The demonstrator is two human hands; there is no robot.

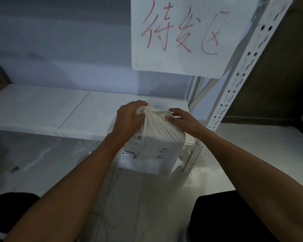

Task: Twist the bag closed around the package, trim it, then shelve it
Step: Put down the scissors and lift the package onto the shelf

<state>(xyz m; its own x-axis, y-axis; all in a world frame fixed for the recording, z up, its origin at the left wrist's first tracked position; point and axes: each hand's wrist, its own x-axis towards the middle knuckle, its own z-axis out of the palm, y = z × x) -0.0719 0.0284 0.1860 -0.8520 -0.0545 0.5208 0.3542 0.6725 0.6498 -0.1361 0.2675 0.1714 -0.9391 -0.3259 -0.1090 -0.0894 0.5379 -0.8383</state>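
At the centre of the frame a white bag (157,130) is drawn tight around a box-shaped package (152,151), which sits at the front lip of a white shelf (42,110), partly overhanging it toward the camera. The package's long axis runs from the lower middle of the frame up toward the shelf, with the gathered neck of the bag at its far, upper end and its flat, squared-off end pointing down toward the viewer. Through the thin bag a printed label (131,151) with a barcode shows on the left face, and handwritten digits run along the right face. The left hand (129,117) is fisted around the twisted neck of the bag, fingers curled and pressed together, pinching the bunched plastic at the very top. The right hand (182,119) lies on the bag's upper right shoulder with fingers loosely spread and flat against the plastic, gripping nothing. Both forearms reach in from the lower corners of the frame. At the upper right, a white paper sign (187,35) with red handwritten characters hangs beside a slotted white shelf upright (234,95) that slants down to the right of the package. Whether the bag's neck is knotted or only twisted cannot be told
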